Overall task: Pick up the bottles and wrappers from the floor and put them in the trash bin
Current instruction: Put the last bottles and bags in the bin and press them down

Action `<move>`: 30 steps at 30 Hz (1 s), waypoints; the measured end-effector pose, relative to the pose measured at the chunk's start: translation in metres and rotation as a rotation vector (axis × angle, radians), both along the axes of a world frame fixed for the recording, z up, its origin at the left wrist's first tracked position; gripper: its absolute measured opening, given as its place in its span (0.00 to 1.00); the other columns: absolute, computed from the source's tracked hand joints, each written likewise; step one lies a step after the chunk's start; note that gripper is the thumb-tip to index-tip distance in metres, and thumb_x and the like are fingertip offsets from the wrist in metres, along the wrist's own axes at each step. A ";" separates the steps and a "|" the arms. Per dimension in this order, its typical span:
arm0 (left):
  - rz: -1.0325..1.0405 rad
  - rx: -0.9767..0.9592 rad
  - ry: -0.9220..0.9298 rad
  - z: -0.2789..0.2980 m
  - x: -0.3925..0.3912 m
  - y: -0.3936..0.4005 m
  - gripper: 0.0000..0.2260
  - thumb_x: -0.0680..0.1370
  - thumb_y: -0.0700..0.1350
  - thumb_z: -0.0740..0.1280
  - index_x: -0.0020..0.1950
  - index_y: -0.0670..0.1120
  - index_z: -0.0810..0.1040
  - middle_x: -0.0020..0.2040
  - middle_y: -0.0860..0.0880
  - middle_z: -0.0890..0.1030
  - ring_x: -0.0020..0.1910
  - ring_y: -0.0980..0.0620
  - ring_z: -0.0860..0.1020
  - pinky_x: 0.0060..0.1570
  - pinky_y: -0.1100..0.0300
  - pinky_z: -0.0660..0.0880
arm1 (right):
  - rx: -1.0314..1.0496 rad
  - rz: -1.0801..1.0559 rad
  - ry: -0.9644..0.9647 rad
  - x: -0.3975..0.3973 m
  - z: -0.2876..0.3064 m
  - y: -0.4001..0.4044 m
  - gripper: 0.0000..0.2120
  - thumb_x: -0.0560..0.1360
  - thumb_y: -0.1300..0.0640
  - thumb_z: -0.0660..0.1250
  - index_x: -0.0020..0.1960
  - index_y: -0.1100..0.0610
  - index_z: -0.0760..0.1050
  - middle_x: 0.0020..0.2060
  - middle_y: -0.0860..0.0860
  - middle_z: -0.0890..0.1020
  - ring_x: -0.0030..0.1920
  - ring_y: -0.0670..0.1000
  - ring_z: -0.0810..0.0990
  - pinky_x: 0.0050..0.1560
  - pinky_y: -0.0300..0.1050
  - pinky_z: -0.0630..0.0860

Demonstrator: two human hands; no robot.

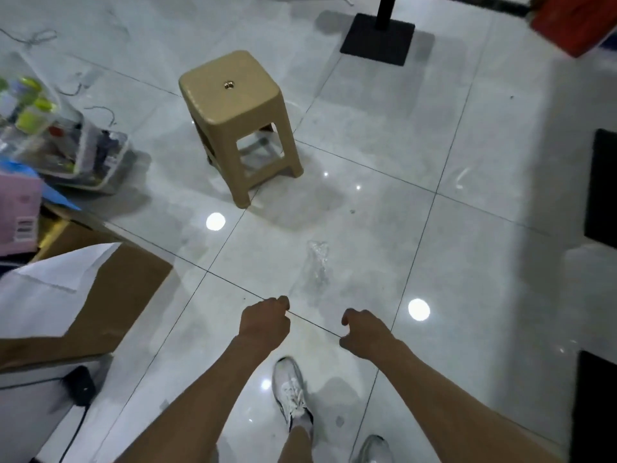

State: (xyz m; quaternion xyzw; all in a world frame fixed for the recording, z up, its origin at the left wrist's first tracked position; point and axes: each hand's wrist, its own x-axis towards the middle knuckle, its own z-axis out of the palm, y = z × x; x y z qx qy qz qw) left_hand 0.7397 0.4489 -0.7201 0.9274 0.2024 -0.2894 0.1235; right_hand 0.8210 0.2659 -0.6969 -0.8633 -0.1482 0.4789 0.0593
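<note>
A clear crumpled plastic wrapper (317,262) lies on the glossy tiled floor just ahead of my hands. My left hand (265,320) hangs over the floor below and left of it, fingers loosely curled, holding nothing. My right hand (362,332) hangs below and right of the wrapper, fingers also loosely curled and holding nothing. Neither hand touches the wrapper. A clear bin (100,155) at the left holds bottles with green caps (33,111). No trash bin is identifiable for certain.
A tan plastic stool (237,118) stands ahead in the middle. A cardboard box (110,295) with white paper sits at the left, beside a pink box (18,215). A black stand base (377,38) is at the top. My white shoes (290,392) are below.
</note>
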 end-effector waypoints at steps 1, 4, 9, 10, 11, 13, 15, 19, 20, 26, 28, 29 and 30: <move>-0.006 -0.007 0.001 -0.021 0.012 0.010 0.16 0.78 0.43 0.58 0.66 0.51 0.71 0.59 0.51 0.79 0.58 0.48 0.78 0.52 0.59 0.72 | 0.009 -0.030 -0.006 0.013 -0.019 0.008 0.21 0.74 0.57 0.66 0.66 0.57 0.68 0.61 0.57 0.73 0.59 0.57 0.77 0.57 0.46 0.74; -0.003 -0.022 0.037 -0.089 0.040 0.028 0.16 0.78 0.42 0.59 0.66 0.50 0.70 0.59 0.50 0.78 0.58 0.48 0.77 0.54 0.58 0.71 | 0.006 -0.071 -0.009 0.044 -0.085 0.031 0.27 0.73 0.57 0.69 0.69 0.58 0.64 0.63 0.58 0.70 0.60 0.58 0.76 0.60 0.47 0.74; 0.003 -0.048 0.052 -0.240 0.070 0.035 0.20 0.77 0.42 0.59 0.69 0.52 0.68 0.60 0.51 0.76 0.60 0.49 0.76 0.56 0.58 0.70 | -0.049 -0.046 -0.076 0.064 -0.239 0.066 0.36 0.71 0.56 0.71 0.73 0.56 0.57 0.64 0.56 0.66 0.61 0.57 0.75 0.60 0.47 0.75; 0.004 -0.051 0.056 -0.271 0.075 0.036 0.21 0.78 0.42 0.59 0.70 0.52 0.66 0.61 0.50 0.76 0.60 0.48 0.76 0.56 0.57 0.71 | -0.058 -0.037 -0.094 0.067 -0.274 0.074 0.38 0.70 0.56 0.72 0.74 0.55 0.56 0.65 0.56 0.65 0.61 0.57 0.74 0.60 0.47 0.75; 0.004 -0.064 0.057 -0.298 0.080 0.037 0.21 0.78 0.42 0.60 0.71 0.52 0.65 0.61 0.49 0.75 0.60 0.47 0.77 0.56 0.56 0.71 | -0.058 -0.050 -0.100 0.070 -0.304 0.081 0.40 0.70 0.55 0.72 0.75 0.55 0.54 0.66 0.56 0.64 0.63 0.58 0.73 0.60 0.48 0.75; 0.054 -0.097 0.029 -0.343 0.087 0.036 0.23 0.78 0.44 0.60 0.73 0.51 0.63 0.63 0.48 0.74 0.59 0.46 0.77 0.56 0.54 0.73 | -0.015 -0.123 -0.099 0.078 -0.353 0.095 0.44 0.70 0.55 0.74 0.76 0.55 0.51 0.68 0.57 0.62 0.64 0.60 0.71 0.61 0.50 0.75; 0.158 -0.136 -0.033 -0.381 0.096 0.034 0.24 0.78 0.46 0.62 0.73 0.51 0.63 0.63 0.46 0.73 0.58 0.44 0.77 0.54 0.53 0.74 | 0.039 -0.170 -0.114 0.087 -0.399 0.106 0.46 0.69 0.57 0.74 0.77 0.56 0.49 0.70 0.58 0.59 0.65 0.62 0.70 0.61 0.51 0.74; 0.423 -0.275 -0.095 -0.446 0.113 0.033 0.26 0.75 0.51 0.69 0.70 0.46 0.64 0.61 0.46 0.75 0.59 0.44 0.77 0.53 0.52 0.74 | 0.161 -0.272 -0.176 0.109 -0.469 0.120 0.49 0.71 0.62 0.72 0.79 0.51 0.43 0.75 0.62 0.50 0.65 0.65 0.73 0.61 0.52 0.74; 0.483 -0.331 -0.103 -0.460 0.117 0.032 0.26 0.75 0.50 0.69 0.70 0.46 0.66 0.61 0.46 0.77 0.60 0.44 0.77 0.55 0.52 0.74 | 0.205 -0.305 -0.163 0.113 -0.483 0.123 0.50 0.71 0.63 0.72 0.80 0.50 0.42 0.76 0.62 0.48 0.66 0.65 0.71 0.61 0.50 0.73; 0.450 -0.402 -0.149 -0.503 0.120 0.038 0.15 0.79 0.38 0.60 0.63 0.44 0.79 0.62 0.43 0.79 0.64 0.44 0.75 0.59 0.60 0.68 | 0.246 -0.201 -0.117 0.125 -0.529 0.125 0.30 0.73 0.62 0.70 0.74 0.53 0.67 0.62 0.57 0.78 0.61 0.56 0.78 0.59 0.42 0.72; 0.417 -0.360 -0.163 -0.499 0.114 0.044 0.14 0.77 0.36 0.59 0.56 0.44 0.81 0.57 0.42 0.80 0.59 0.44 0.76 0.55 0.59 0.69 | 0.185 -0.104 -0.141 0.123 -0.523 0.122 0.13 0.74 0.57 0.69 0.58 0.54 0.81 0.52 0.54 0.83 0.55 0.55 0.81 0.55 0.45 0.76; 0.411 -0.341 -0.158 -0.494 0.111 0.047 0.14 0.77 0.35 0.58 0.54 0.45 0.81 0.55 0.42 0.80 0.58 0.44 0.76 0.53 0.59 0.69 | 0.162 -0.033 -0.166 0.120 -0.517 0.121 0.09 0.74 0.54 0.68 0.52 0.53 0.83 0.49 0.54 0.84 0.53 0.55 0.81 0.53 0.46 0.77; 0.406 -0.322 -0.150 -0.486 0.107 0.052 0.13 0.77 0.36 0.58 0.52 0.45 0.81 0.54 0.43 0.79 0.56 0.44 0.77 0.52 0.58 0.70 | 0.162 0.062 -0.216 0.117 -0.507 0.120 0.09 0.74 0.52 0.67 0.49 0.53 0.84 0.49 0.54 0.82 0.53 0.55 0.80 0.53 0.47 0.77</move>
